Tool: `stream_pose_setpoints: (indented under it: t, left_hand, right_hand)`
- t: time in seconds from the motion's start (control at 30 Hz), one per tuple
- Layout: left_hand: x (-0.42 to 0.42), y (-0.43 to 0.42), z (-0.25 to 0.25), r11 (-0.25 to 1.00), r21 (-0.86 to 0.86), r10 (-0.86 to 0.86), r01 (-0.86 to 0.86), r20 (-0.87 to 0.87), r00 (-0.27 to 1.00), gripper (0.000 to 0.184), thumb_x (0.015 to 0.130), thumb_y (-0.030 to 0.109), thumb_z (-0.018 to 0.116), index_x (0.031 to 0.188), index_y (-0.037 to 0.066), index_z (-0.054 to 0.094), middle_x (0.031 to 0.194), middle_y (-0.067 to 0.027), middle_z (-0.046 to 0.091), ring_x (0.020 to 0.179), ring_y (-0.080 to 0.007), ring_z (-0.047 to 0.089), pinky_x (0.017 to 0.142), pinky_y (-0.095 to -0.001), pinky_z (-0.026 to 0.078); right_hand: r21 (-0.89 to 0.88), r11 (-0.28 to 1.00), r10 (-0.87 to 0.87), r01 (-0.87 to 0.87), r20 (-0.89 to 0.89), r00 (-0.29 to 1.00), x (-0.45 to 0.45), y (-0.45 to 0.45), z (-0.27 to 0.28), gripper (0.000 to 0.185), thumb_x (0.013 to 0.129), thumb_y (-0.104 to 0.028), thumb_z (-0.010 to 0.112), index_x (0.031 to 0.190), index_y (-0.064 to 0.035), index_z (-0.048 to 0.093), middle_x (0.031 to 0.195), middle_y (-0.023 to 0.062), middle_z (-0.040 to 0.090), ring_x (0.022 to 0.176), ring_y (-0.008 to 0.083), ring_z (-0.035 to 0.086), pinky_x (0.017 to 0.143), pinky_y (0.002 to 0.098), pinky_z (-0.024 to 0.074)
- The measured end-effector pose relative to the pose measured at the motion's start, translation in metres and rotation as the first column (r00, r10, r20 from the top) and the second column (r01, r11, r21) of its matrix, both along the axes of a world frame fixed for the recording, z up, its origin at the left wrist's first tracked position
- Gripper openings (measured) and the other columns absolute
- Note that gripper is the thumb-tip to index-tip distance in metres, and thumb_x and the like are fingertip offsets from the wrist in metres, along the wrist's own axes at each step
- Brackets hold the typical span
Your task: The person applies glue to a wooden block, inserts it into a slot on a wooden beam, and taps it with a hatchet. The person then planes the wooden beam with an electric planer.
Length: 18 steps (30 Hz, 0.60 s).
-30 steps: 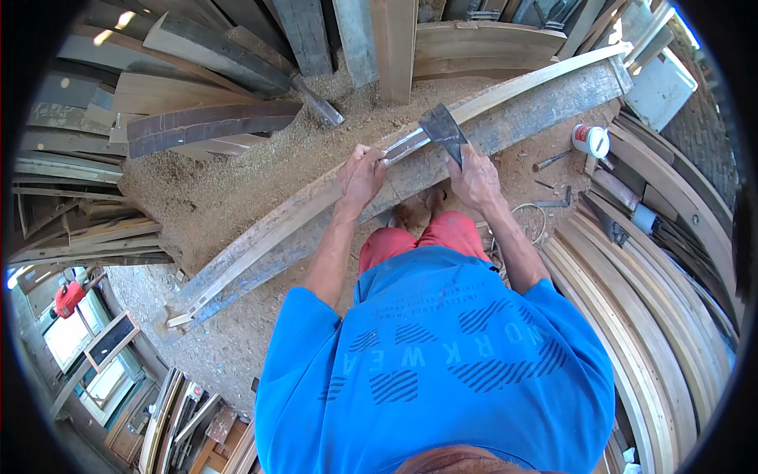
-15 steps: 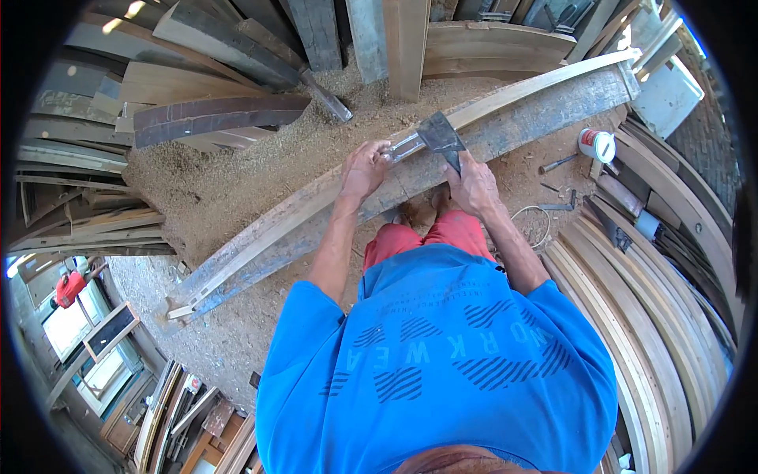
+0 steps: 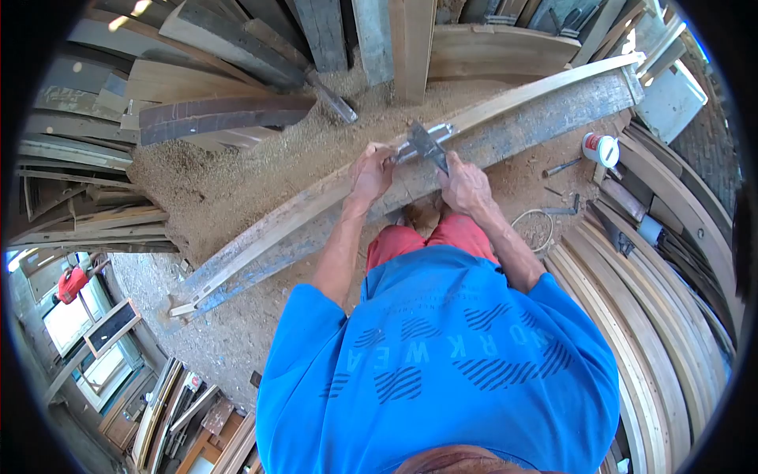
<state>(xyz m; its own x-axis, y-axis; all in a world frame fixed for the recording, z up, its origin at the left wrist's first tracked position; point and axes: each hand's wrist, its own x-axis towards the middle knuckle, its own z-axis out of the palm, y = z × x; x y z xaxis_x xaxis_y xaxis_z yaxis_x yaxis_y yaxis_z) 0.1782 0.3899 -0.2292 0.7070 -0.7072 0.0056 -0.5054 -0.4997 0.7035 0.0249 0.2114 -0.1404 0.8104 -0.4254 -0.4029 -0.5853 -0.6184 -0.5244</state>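
My left hand [image 3: 371, 175] is closed around the near end of a shiny metal tool [image 3: 407, 150], whose frame-like body reaches right behind a dark flat blade. That blade [image 3: 427, 145] is held by my right hand [image 3: 466, 185], whose fingers are closed around its lower end. The blade slants across the metal tool; whether they touch is hard to tell. Both hands are over a long narrow pale wood strip [image 3: 260, 229], which lies along a worn grey plank [image 3: 537, 125] running from lower left to upper right.
Sawdust [image 3: 237, 178] covers the ground beyond the plank. A chisel-like tool [image 3: 335, 101] lies there. To the right are a white tub [image 3: 600, 148], a thin-handled tool [image 3: 561, 167] and stacked curved boards [image 3: 632, 316]. More boards [image 3: 87, 150] fill the left side.
The dark blade has tilted more and shifted slightly left and down. The metal tool now shows beyond the blade on its right. The view has shifted slightly.
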Motion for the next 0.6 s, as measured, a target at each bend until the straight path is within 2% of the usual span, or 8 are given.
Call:
stream_pose_setpoints:
  t: [0.13,0.23,0.33,0.43,0.53,0.6]
  left_hand:
    - [-0.003,0.0,0.002,1.0,-0.006,0.013,-0.014,-0.047,0.999,0.018,0.084,0.01,0.073,0.1,0.017,0.073,0.1,-0.0056,0.068,0.092,-0.0293,0.068,0.077,-0.0407,0.053]
    - [0.0,-0.002,0.003,1.0,-0.007,0.011,-0.011,-0.042,0.999,0.017,0.084,0.012,0.075,0.1,0.018,0.073,0.098,-0.0058,0.067,0.091,-0.0293,0.068,0.076,-0.0413,0.052]
    - [-0.001,-0.006,0.01,0.999,0.042,0.015,-0.011,-0.084,0.996,0.016,0.084,0.017,0.076,0.1,0.017,0.073,0.098,-0.0063,0.067,0.091,-0.0296,0.068,0.076,-0.0423,0.052]
    - [-0.004,-0.006,0.008,0.996,0.091,0.026,-0.021,-0.063,0.998,0.016,0.084,0.022,0.078,0.098,0.016,0.072,0.097,-0.0073,0.067,0.091,-0.03,0.068,0.076,-0.043,0.052]
    - [-0.001,-0.011,0.008,0.994,0.102,0.037,-0.031,-0.054,0.998,0.017,0.085,0.025,0.079,0.097,0.016,0.072,0.097,-0.0084,0.066,0.091,-0.0306,0.068,0.077,-0.0431,0.052]
    - [-0.001,-0.013,0.011,0.99,0.134,0.038,-0.032,-0.04,0.998,0.017,0.085,0.026,0.079,0.097,0.016,0.072,0.097,-0.0088,0.066,0.091,-0.0309,0.068,0.077,-0.0433,0.053]
  right_hand:
    - [-0.038,0.998,-0.043,0.05,0.173,0.984,-0.011,0.012,0.003,0.039,0.1,-0.032,0.058,0.116,0.0031,0.052,0.091,0.0309,0.069,0.088,0.0515,0.066,0.08,0.0601,0.0511]
    - [-0.01,0.999,-0.045,0.046,0.083,0.996,-0.009,0.01,-0.01,0.039,0.1,-0.032,0.057,0.116,0.0032,0.052,0.092,0.0309,0.069,0.09,0.051,0.066,0.081,0.0598,0.0511]
    - [-0.043,0.999,-0.012,0.013,0.035,0.999,-0.011,0.002,-0.022,0.03,0.098,-0.027,0.061,0.107,-0.0007,0.049,0.09,0.029,0.068,0.087,0.0503,0.067,0.076,0.0593,0.0515]
    - [0.019,0.999,-0.037,0.036,0.024,0.999,-0.015,-0.001,-0.005,0.038,0.099,-0.03,0.059,0.116,0.0034,0.051,0.092,0.0316,0.068,0.09,0.051,0.067,0.081,0.0594,0.0512]
    - [-0.066,0.992,-0.093,0.11,0.222,0.971,-0.024,0.001,-0.014,0.036,0.098,-0.029,0.059,0.115,0.0022,0.052,0.09,0.0325,0.068,0.087,0.0521,0.066,0.079,0.0606,0.0508]
    - [-0.063,0.99,-0.124,0.129,0.082,0.989,-0.019,-0.009,-0.025,0.033,0.098,-0.028,0.06,0.112,0.0012,0.051,0.088,0.0315,0.068,0.086,0.0515,0.067,0.077,0.0608,0.051]
